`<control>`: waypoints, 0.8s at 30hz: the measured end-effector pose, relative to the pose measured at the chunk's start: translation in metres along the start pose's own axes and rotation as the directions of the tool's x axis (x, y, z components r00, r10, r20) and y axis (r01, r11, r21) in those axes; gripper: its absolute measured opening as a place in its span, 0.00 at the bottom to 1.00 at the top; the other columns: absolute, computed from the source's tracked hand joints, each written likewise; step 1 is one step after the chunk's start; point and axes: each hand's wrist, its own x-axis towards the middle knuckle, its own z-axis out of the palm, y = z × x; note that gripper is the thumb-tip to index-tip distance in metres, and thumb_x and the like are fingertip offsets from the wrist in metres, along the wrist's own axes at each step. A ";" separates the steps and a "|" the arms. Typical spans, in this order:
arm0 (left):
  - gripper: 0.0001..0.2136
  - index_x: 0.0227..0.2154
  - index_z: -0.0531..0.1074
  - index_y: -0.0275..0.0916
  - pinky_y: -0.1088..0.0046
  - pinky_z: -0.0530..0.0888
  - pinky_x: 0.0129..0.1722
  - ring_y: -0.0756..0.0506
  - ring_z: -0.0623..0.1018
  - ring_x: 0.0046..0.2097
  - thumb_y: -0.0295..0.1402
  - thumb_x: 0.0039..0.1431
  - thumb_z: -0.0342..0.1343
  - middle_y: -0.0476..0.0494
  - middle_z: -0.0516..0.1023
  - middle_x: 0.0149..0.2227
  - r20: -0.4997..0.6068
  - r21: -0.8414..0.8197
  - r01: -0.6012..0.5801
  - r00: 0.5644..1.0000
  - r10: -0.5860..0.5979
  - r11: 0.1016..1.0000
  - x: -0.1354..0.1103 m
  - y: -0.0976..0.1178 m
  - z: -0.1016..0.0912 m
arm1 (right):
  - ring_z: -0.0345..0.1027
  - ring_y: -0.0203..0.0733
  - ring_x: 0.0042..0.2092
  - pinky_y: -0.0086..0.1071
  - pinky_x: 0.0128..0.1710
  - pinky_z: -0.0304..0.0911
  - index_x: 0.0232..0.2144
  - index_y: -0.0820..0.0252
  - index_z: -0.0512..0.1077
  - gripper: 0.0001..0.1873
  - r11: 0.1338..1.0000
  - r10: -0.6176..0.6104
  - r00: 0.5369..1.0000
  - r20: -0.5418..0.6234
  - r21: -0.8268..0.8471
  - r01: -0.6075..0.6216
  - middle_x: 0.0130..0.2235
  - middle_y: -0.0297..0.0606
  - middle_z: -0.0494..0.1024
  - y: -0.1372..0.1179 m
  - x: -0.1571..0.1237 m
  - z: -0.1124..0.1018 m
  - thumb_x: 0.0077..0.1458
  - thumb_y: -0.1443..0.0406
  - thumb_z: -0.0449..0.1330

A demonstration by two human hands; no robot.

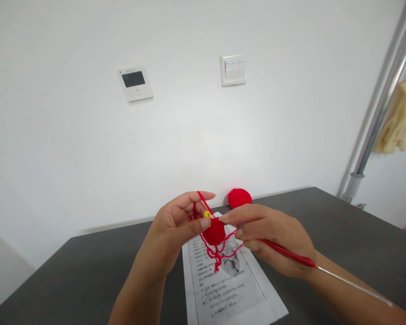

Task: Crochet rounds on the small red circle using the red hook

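Pinched in my left hand (175, 230) is a small round red crochet piece (214, 232), with a yellow stitch marker (207, 215) at its upper left edge. Red yarn passes over my raised left index finger and down to the piece. Loose red yarn tails (217, 259) dangle below it. My right hand (273, 234) is closed around a crochet hook (287, 254) with a red handle and a metal shaft running back over the forearm. The hook's working tip is hidden near my right fingertips, at the piece's upper right edge.
A printed sheet (230, 298) with text and a picture lies on the dark table (324, 225) beneath my hands. Behind them, a red yarn ball (240, 198) rests near the wall. A metal pole (382, 108) and hanging yellow cloth (397, 117) are at the right.
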 end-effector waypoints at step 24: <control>0.12 0.38 0.82 0.38 0.81 0.70 0.31 0.54 0.74 0.29 0.25 0.48 0.68 0.50 0.78 0.27 0.031 0.011 0.073 0.997 -0.074 0.997 0.003 0.001 -0.001 | 0.80 0.39 0.45 0.32 0.43 0.77 0.38 0.59 0.71 0.09 0.995 0.025 0.997 0.071 0.098 -0.031 0.40 0.47 0.83 0.006 0.002 -0.010 0.69 0.65 0.53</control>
